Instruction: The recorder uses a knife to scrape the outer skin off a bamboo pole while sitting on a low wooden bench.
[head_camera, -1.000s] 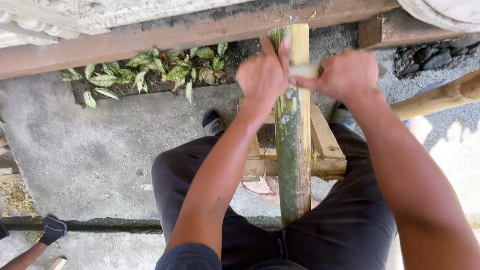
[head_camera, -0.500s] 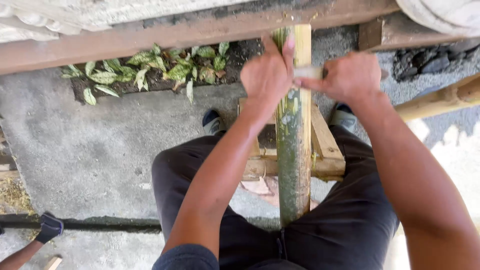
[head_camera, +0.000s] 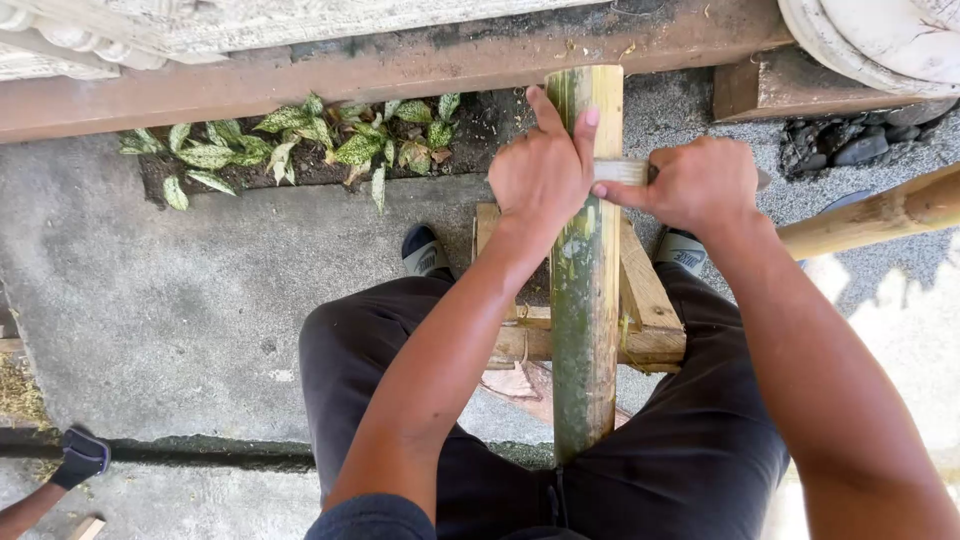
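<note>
I see my left hand (head_camera: 540, 175) and right hand (head_camera: 700, 185) each clenched on the flat blade (head_camera: 622, 171) laid across the bamboo pole (head_camera: 585, 300), which leans on a wooden frame (head_camera: 645, 300) between my knees, steadying it.

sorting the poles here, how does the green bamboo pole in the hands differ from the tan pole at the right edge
The green bamboo pole runs straight away between the knees on a wooden frame; the tan pole lies slanted on the ground. The green one is mottled, both hands at it; the tan one is plain and untouched. Both are round poles.
</note>
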